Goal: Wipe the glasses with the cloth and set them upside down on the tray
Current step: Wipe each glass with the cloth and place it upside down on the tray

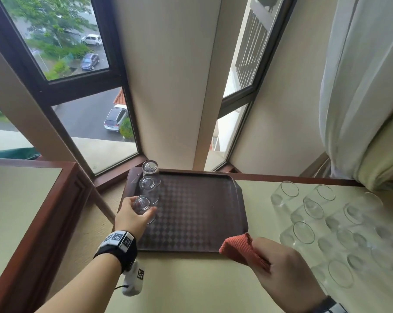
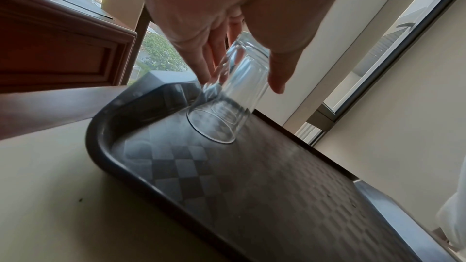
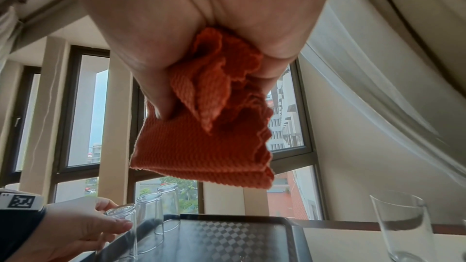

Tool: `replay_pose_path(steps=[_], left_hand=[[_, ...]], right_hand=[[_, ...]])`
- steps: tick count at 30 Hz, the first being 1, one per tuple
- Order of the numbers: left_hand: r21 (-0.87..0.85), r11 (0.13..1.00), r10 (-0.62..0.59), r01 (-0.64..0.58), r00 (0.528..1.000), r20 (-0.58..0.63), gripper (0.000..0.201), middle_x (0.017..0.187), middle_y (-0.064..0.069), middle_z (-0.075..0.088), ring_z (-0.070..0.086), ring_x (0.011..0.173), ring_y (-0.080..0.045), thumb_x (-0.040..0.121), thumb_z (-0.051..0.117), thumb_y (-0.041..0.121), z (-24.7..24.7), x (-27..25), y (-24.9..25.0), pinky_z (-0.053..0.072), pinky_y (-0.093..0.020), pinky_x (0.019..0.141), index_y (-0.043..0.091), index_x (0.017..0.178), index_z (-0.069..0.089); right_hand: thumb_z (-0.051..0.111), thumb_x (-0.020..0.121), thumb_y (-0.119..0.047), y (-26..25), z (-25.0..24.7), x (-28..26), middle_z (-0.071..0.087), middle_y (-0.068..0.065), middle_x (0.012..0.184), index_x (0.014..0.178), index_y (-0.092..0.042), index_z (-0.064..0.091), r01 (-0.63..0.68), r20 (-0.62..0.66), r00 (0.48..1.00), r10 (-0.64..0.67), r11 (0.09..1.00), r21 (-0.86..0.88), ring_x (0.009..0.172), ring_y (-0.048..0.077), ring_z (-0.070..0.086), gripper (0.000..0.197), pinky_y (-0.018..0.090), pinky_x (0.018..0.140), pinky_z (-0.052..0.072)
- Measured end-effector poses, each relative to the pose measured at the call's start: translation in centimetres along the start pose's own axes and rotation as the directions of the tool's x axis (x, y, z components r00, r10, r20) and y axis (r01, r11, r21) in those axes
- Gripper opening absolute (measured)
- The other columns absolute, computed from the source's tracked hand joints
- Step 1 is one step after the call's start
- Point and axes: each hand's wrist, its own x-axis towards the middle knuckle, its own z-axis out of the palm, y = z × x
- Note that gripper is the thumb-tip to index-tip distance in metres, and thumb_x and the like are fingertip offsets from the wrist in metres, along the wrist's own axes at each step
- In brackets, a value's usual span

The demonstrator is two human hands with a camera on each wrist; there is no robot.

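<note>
My left hand (image 1: 143,207) grips a clear glass (image 1: 142,203) upside down, its rim down on the near left part of the dark checkered tray (image 1: 191,211). In the left wrist view the fingers (image 2: 209,63) and thumb flank the glass (image 2: 227,117), which leans slightly on the tray (image 2: 252,196). Two more upturned glasses (image 1: 148,185) stand in a row behind it, toward the tray's far left corner. My right hand (image 1: 256,254) holds a bunched orange cloth (image 1: 238,247) above the tray's near right corner. In the right wrist view the cloth (image 3: 201,146) hangs from the fist.
Several upright clear glasses (image 1: 304,233) crowd the pale tabletop right of the tray; one (image 3: 403,226) shows in the right wrist view. A wood-framed counter (image 1: 33,211) stands at the left. Windows and a white curtain (image 1: 360,86) close off the back.
</note>
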Motion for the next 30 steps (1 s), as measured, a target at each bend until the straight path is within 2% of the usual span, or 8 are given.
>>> replay_pose_path(steps=[7,10,12,15,18,22,26,30], left_hand=[[-0.012,1.0,-0.022,0.022,0.999,-0.027,0.065,0.124,-0.005,0.069,0.067,0.109,-0.026,0.078,0.093,0.04,0.6,-0.6,1.3,0.051,-0.042,0.105,0.027,0.127,0.051],[0.032,0.996,-0.075,0.08,0.987,-0.143,0.096,0.146,-0.018,0.05,0.054,0.132,-0.038,0.075,0.094,0.045,0.7,-2.3,2.6,0.044,-0.052,0.115,0.013,0.148,0.041],[0.043,0.992,-0.1,0.116,0.955,-0.278,0.095,0.147,-0.022,0.04,0.042,0.139,-0.042,0.077,0.091,0.049,1.0,-4.9,4.2,0.04,-0.056,0.116,0.011,0.147,0.039],[0.021,0.998,0.056,-0.052,0.944,-0.326,0.07,0.136,-0.02,0.043,0.04,0.132,-0.039,0.083,0.086,0.042,2.9,-10.4,7.2,0.039,-0.054,0.113,0.013,0.134,0.047],[0.019,0.938,0.347,-0.347,0.931,-0.111,0.062,0.115,-0.002,0.047,0.05,0.107,-0.023,0.081,0.088,0.043,7.0,-15.9,9.4,0.05,-0.043,0.096,0.015,0.126,0.055],[-0.001,0.782,0.567,-0.624,0.71,0.418,0.079,0.125,0.018,0.045,0.046,0.117,-0.004,0.077,0.072,0.078,13.3,-22.2,12.7,0.043,-0.02,0.102,0.034,0.139,0.049],[-0.015,0.645,0.532,-0.764,0.435,0.727,0.107,0.156,0.014,0.034,0.034,0.143,-0.007,0.076,0.075,0.078,19.6,-26.5,15.0,0.029,-0.022,0.12,0.038,0.162,0.024],[0.053,0.59,0.412,-0.806,0.357,0.838,0.114,0.165,0.007,0.031,0.035,0.148,-0.018,0.077,0.084,0.064,24.5,-28.9,15.4,0.033,-0.035,0.124,0.034,0.165,0.019]], right_hand=[[0.073,0.084,-0.026,2.1,-0.3,-2.2,0.047,-0.019,0.093,0.095,-0.035,0.044,-0.03,-0.016,0.999,0.03,1.0,-0.002,0.075,-0.005,0.04,0.032,-0.006,0.062,0.023],[0.067,0.088,-0.031,3.5,-0.7,-3.4,0.05,-0.014,0.081,0.087,-0.033,0.047,-0.082,-0.027,0.996,0.082,0.997,0.009,0.066,-0.002,0.041,0.02,0.008,0.055,0.026],[0.068,0.088,-0.034,4.4,-1.3,-4.3,0.048,-0.022,0.071,0.087,-0.033,0.049,-0.146,-0.055,0.987,0.148,0.988,0.039,0.059,-0.007,0.039,0.019,0.015,0.052,0.031],[0.072,0.09,-0.034,5.8,-3.0,-5.8,0.053,-0.022,0.066,0.088,-0.034,0.057,-0.226,-0.13,0.962,0.239,0.968,0.113,0.055,-0.005,0.048,0.015,0.017,0.052,0.041],[0.074,0.088,-0.035,7.2,-5.7,-7.1,0.052,-0.022,0.06,0.076,-0.032,0.056,-0.283,-0.224,0.923,0.312,0.947,0.153,0.051,-0.004,0.047,0.022,0.008,0.049,0.033],[0.073,0.083,-0.035,9.7,-9.5,-9.1,0.06,-0.019,0.069,0.07,-0.027,0.065,-0.367,-0.29,0.873,0.392,0.92,0.136,0.055,-0.001,0.054,0.017,0.008,0.047,0.034],[0.075,0.083,-0.031,12.0,-12.3,-10.9,0.063,-0.03,0.076,0.074,-0.039,0.061,-0.415,-0.312,0.844,0.437,0.899,0.138,0.066,-0.006,0.058,0.019,0.005,0.053,0.038],[0.075,0.085,-0.029,13.8,-13.9,-12.5,0.062,-0.036,0.075,0.079,-0.032,0.067,-0.419,-0.303,0.844,0.442,0.897,0.141,0.068,-0.008,0.059,0.01,0.003,0.053,0.038]])
